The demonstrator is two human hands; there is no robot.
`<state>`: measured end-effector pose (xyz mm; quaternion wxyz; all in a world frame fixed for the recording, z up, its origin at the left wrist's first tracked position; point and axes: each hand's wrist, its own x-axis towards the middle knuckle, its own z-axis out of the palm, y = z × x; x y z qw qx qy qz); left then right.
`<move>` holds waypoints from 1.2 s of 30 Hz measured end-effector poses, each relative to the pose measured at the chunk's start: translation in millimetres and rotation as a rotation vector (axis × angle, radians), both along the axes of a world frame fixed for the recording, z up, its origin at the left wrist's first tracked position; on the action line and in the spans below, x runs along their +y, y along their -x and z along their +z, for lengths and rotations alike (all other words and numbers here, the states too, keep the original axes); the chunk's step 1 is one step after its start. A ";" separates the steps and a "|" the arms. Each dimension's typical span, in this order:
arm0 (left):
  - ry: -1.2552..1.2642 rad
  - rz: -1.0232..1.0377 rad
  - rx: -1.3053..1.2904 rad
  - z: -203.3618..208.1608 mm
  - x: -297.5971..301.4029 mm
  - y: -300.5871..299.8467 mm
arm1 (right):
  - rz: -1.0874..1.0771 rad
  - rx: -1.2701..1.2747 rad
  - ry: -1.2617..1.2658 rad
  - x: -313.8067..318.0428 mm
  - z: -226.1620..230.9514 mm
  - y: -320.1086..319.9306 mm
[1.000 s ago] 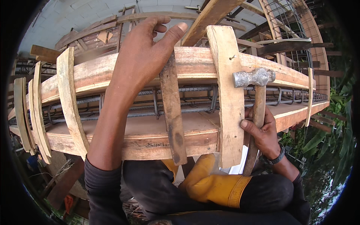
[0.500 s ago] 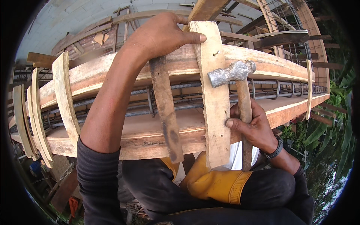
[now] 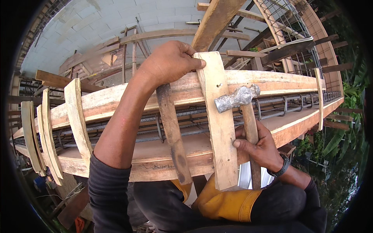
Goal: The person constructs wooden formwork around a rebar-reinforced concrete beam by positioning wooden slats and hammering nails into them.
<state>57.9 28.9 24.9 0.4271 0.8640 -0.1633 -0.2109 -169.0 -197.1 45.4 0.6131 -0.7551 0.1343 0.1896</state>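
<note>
A pale wooden slat (image 3: 221, 132) lies across the two long side boards of a timber form. My left hand (image 3: 168, 62) is closed round the slat's far end, thumb on top and fingers at its far side. A nail (image 3: 219, 86) sticks up from the slat near that end. In my right hand (image 3: 266, 149) is a hammer (image 3: 250, 124), gripped by its wooden handle. Its worn metal head lies over the slat's right edge, below the nail. My right thumb touches the slat's right edge. A darker wooden strip (image 3: 173, 134) crosses the form just left of the slat.
Steel reinforcement bars (image 3: 186, 116) run inside the form, between the far board (image 3: 268, 79) and the near board (image 3: 147, 171). More slats (image 3: 77, 116) cross it at the left, one (image 3: 319, 99) at the right. A timber post (image 3: 217, 23) rises behind; a block wall (image 3: 155, 17) stands beyond.
The view has tilted up, so the form and both hands sit lower in the picture. Both hands keep their hold on the slat and the hammer.
</note>
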 end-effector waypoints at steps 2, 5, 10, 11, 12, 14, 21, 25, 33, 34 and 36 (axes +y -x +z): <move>-0.003 -0.026 0.046 1.8 -3.3 -2.5 | -0.036 0.021 -0.023 -0.5 -1.0 2.0; -0.012 -0.051 0.043 -0.6 -2.4 -3.0 | -0.010 0.022 -0.011 0.8 -2.7 0.9; -0.185 -0.095 -0.018 0.3 -3.5 -8.0 | -0.012 0.045 -0.030 5.0 -1.7 -4.6; -0.159 -0.101 -0.021 -1.3 -4.2 -8.2 | -0.019 0.038 -0.015 4.0 -3.2 -3.3; -0.142 -0.134 -0.034 -2.8 -5.6 -7.1 | -0.027 0.031 0.002 3.4 -4.1 -1.1; -0.125 -0.186 -0.068 5.3 -4.1 -4.3 | -0.033 0.037 0.010 4.5 -1.9 -0.6; -0.188 -0.241 -0.061 -12.1 -7.2 -7.0 | -0.027 0.056 -0.034 8.8 -5.9 -1.1; -0.201 -0.321 -0.040 -1.0 -14.8 -5.7 | -0.044 0.047 -0.012 5.3 -2.0 -0.6; -0.216 -0.415 -0.052 6.0 -15.8 -13.6 | -0.034 0.005 -0.002 1.5 -4.8 -1.6; -0.264 -0.392 -0.081 4.5 -11.3 -13.8 | -0.046 0.007 -0.027 6.3 -5.9 -2.2; -0.318 -0.420 -0.051 13.4 -10.3 -9.6 | -0.026 -0.001 0.012 3.7 -4.4 -1.8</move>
